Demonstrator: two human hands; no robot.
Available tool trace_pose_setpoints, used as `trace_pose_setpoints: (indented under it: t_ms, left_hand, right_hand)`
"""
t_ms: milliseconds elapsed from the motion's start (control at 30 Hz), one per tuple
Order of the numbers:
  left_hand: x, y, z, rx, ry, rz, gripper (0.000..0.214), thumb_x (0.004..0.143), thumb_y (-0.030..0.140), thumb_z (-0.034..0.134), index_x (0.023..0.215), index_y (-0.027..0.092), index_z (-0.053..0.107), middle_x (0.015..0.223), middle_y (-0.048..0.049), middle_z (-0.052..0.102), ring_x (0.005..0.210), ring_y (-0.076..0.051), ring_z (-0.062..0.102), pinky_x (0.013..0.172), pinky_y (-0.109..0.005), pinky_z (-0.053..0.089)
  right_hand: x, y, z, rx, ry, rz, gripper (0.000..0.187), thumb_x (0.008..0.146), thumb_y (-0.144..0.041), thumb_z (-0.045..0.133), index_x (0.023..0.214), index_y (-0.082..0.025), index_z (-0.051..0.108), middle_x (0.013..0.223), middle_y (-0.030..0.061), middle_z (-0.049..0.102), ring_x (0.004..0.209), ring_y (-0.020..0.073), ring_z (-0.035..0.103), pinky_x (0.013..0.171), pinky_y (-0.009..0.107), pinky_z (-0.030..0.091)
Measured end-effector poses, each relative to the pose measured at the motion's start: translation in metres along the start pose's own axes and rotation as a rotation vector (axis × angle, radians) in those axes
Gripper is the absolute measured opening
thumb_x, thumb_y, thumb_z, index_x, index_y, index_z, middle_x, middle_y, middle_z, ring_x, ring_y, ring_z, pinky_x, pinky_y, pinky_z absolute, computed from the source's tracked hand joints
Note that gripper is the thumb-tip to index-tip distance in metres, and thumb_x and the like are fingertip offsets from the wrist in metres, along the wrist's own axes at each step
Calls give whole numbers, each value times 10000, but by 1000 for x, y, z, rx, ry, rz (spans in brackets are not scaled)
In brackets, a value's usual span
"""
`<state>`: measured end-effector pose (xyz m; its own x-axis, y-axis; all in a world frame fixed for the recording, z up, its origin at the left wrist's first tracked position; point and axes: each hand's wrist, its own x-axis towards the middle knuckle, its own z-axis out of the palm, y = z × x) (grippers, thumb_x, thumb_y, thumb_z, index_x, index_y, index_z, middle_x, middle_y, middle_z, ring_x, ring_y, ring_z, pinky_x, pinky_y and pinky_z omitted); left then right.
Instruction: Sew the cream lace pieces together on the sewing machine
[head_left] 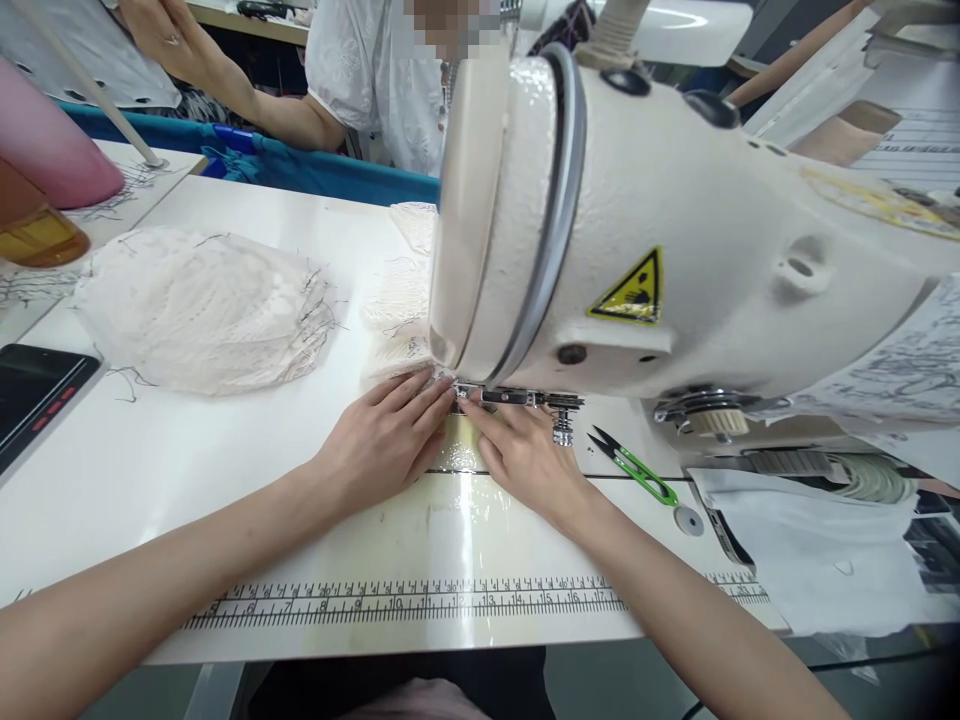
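Observation:
The white sewing machine (570, 220) fills the right of the view, its head over the white table. My left hand (394, 430) lies flat just left of the presser foot (463, 390), fingers stretched out over the edge of a pale lace piece (397, 355). To the right of the foot, my right hand (529, 450) rests low with its fingers extended, partly hidden under the machine head. Both hands' fingertips come close together at the foot. Behind my left hand, more of the lace runs back along the machine. The needle is hidden.
A pile of pale lace pieces (217, 310) with loose dark threads lies left. Green thread snips (636, 467) and a bobbin (688, 520) are on the right. A phone (41, 395) lies at the left edge. A printed ruler (420, 603) runs along the front. Another person (375, 80) sits opposite.

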<state>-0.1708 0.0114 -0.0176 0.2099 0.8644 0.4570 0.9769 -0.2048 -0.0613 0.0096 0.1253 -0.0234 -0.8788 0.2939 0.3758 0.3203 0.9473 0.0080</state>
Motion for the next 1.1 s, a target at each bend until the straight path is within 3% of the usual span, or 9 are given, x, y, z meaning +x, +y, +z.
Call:
trace_pose_setpoints:
  t_ms: [467,867,1033,1100]
  left_hand:
    - [0,2,0,-47,-96,-99,405,966,314,438,1252,82,607,1287,-146,620,1269,-312,521,1054,-462,448]
    - [-1,6,-1,-6,-237,-159,519,986,425,373,1379,104,483,1415,-118,517,1360,-290,408,1122,-441,338]
    - [-1,-4,-19,124,-151,-112,434,999,406,398,1289,123,555,1333,-89,588,1256,-246,506,1046,-377,414]
    - [-1,-24,-35,217,-181,-226,316,999,269,413,1233,148,586,1248,-75,637,1172,-215,561,939,-342,476]
  right_hand:
    - [1,2,0,-111,23,-45,343,911,-145,467,1215,-208,614,982,49,682,797,170,584,816,345,397]
    - [1,11,-3,-97,115,41,281,899,-186,506,1141,-247,634,834,-6,718,740,172,613,900,346,376]
    - [-1,22,3,-104,218,-52,154,894,-272,584,1014,-218,664,830,25,731,724,186,620,861,337,394]
    - [-1,25,4,-98,258,-79,136,898,-260,580,994,-218,667,880,34,737,735,183,632,836,334,401]
